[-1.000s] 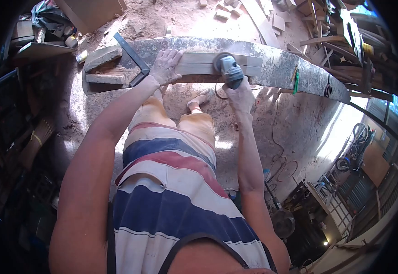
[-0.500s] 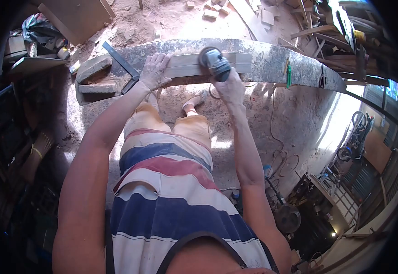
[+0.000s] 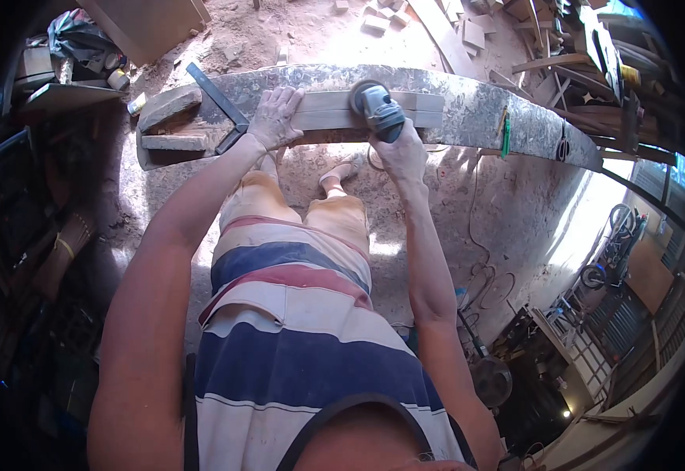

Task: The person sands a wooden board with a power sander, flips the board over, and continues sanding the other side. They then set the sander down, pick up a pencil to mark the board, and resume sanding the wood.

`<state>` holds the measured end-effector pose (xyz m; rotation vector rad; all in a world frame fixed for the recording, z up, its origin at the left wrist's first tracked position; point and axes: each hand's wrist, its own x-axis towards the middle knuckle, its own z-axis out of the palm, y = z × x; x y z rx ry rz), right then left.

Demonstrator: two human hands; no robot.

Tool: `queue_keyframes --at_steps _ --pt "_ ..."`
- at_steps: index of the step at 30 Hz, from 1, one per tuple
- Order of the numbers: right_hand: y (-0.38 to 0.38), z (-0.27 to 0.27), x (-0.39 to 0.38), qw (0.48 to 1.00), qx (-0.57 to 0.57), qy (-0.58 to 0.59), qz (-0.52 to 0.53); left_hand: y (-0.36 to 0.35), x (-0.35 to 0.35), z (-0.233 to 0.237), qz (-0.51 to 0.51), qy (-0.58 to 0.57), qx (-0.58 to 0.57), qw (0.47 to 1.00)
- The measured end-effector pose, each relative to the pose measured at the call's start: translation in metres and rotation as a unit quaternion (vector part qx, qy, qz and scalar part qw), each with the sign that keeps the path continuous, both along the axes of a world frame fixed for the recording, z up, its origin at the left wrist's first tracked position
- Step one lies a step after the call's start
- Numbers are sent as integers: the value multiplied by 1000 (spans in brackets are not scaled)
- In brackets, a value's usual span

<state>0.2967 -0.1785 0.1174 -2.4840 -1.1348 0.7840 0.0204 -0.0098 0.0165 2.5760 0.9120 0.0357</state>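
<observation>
My left hand (image 3: 277, 119) lies with its fingers spread over the left end of a pale wooden piece (image 3: 326, 112), the thumb near its front edge. A lengthwise line makes the wood look like two strips side by side. My right hand (image 3: 403, 155) is wrapped round the body of a grey angle grinder (image 3: 381, 114). The grinder's round disc is over the middle of the wood; whether it touches cannot be told. Both hands work at a long, worn bench (image 3: 468, 102). Just left of my left hand rests a dark L-shaped square (image 3: 217, 98).
A wooden block (image 3: 173, 142) lies at the bench's left end. A green-handled tool (image 3: 506, 135) and dark scissors-like handles (image 3: 563, 149) hang at the front edge. Timber scraps (image 3: 375, 23) lie beyond the bench. A cable (image 3: 476, 224) trails over the floor.
The whole view has shifted slightly, with everything a little further right. Against the wood, the grinder and both hands hold nearly the same places.
</observation>
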Motion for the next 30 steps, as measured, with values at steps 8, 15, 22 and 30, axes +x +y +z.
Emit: queue_keyframes --at_steps 8,15,22,30 --pt "-12 -2 32 994 -37 -107 -10 -1 1 4 5 -12 0 1000" --pt "-44 38 28 976 8 -72 -207 1 -1 -2 -6 -30 15 999" --pt "-169 59 1 929 -11 -23 -369 -17 53 29 -19 -13 45 999" --pt "-276 49 -9 898 -99 -5 -429 -27 178 18 -95 89 11 991"
